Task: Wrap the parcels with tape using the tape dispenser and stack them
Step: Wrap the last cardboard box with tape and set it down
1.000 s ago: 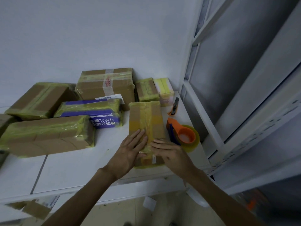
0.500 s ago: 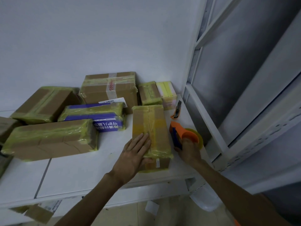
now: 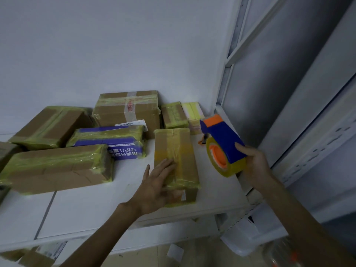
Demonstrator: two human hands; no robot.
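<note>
A plain white wall fills the upper frame, and a grey-white metal shelving frame (image 3: 269,112) runs down the right side. Below them a white worktop (image 3: 86,209) crosses the lower left and centre.

Eight parcels can be counted on the worktop, all wrapped in yellowish clear tape. At the back centre stands one large brown cardboard box (image 3: 129,110). To its right, side by side, are one small brown box (image 3: 173,116) and one pale yellow-and-pink box (image 3: 192,112). On the left lie one angled brown parcel (image 3: 52,126), one blue printed parcel (image 3: 107,137) and one long brown parcel (image 3: 54,168) in front of it. One more brown parcel (image 3: 7,151) is cut off by the left edge. The eighth, a narrow brown cardboard parcel (image 3: 179,151), lies lengthwise in the centre.

The left hand (image 3: 158,182) rests flat on this central parcel, fingers straight and spread, gripping nothing.

The right hand (image 3: 254,162), at centre right, holds the single blue-and-orange tape dispenser (image 3: 223,139) in the air, with its fingers curled round the blue body. Its yellowish tape roll faces the central parcel but is clear of it.

One small orange-tipped tool (image 3: 201,141) lies on the worktop, mostly hidden behind the dispenser.
</note>
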